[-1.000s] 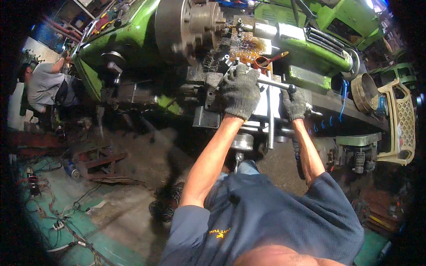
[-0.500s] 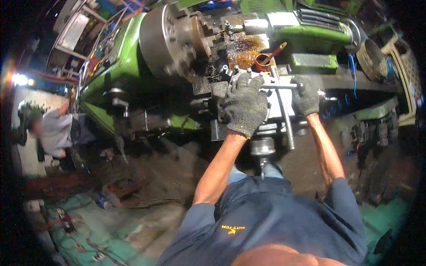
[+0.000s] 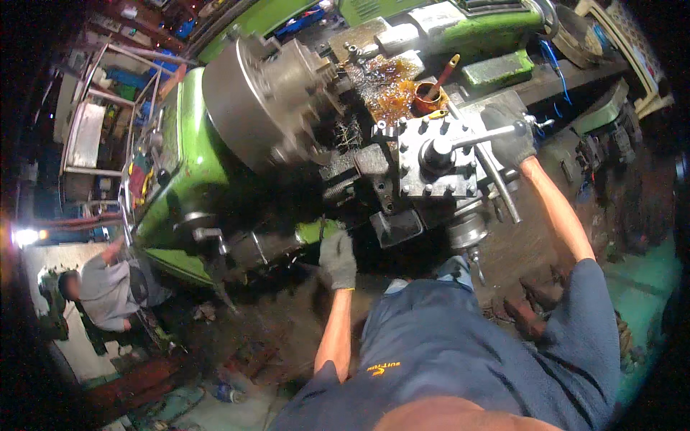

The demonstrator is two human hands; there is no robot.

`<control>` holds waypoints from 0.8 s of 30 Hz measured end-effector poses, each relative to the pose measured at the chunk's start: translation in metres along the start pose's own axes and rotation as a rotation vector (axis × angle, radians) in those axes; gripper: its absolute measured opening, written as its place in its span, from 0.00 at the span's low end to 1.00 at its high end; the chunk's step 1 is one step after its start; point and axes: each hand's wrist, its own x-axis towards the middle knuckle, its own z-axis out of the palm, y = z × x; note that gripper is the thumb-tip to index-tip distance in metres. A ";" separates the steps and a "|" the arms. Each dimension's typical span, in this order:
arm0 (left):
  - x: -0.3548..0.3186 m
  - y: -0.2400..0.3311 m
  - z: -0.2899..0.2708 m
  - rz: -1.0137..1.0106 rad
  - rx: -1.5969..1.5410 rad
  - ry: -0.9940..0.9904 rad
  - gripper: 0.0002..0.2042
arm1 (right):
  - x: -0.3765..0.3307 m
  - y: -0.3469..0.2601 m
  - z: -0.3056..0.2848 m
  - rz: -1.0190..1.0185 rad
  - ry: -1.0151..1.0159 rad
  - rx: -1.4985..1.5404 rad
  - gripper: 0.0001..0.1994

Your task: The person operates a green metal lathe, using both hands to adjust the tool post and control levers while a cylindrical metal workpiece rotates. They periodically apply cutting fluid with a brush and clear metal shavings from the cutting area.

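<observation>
I stand at a green lathe (image 3: 180,165) with a big grey chuck (image 3: 266,108). My right hand (image 3: 512,140), in a grey glove, is closed around the long metal handle (image 3: 478,136) that sticks out of the square tool post (image 3: 431,161). My gloved left hand (image 3: 338,258) is lower down, at the front of the carriage, just under a green ledge (image 3: 316,230). Its fingers point up against the machine, and what they grip is hidden. Both forearms are bare, and I wear a blue shirt.
An orange cup with a brush (image 3: 430,97) sits behind the tool post in an oily tray. Another person (image 3: 108,291) crouches at the lower left near a bright lamp (image 3: 25,235). Metal racks (image 3: 93,136) stand at the left, and scrap lies on the dirty floor (image 3: 244,352).
My left hand has left the top of the tool post and dropped to the front of the carriage. My right hand stays on the handle. The view has tilted toward the chuck.
</observation>
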 end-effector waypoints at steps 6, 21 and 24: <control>-0.029 -0.193 0.014 -0.884 -0.589 0.038 0.20 | -0.002 0.002 0.008 -0.015 0.085 -0.034 0.16; 0.060 -0.196 0.026 -1.305 -1.130 -0.250 0.11 | 0.005 0.011 0.010 0.022 0.077 0.035 0.10; 0.062 -0.192 0.024 -1.307 -1.067 -0.257 0.11 | 0.005 0.013 0.011 0.004 0.089 0.044 0.10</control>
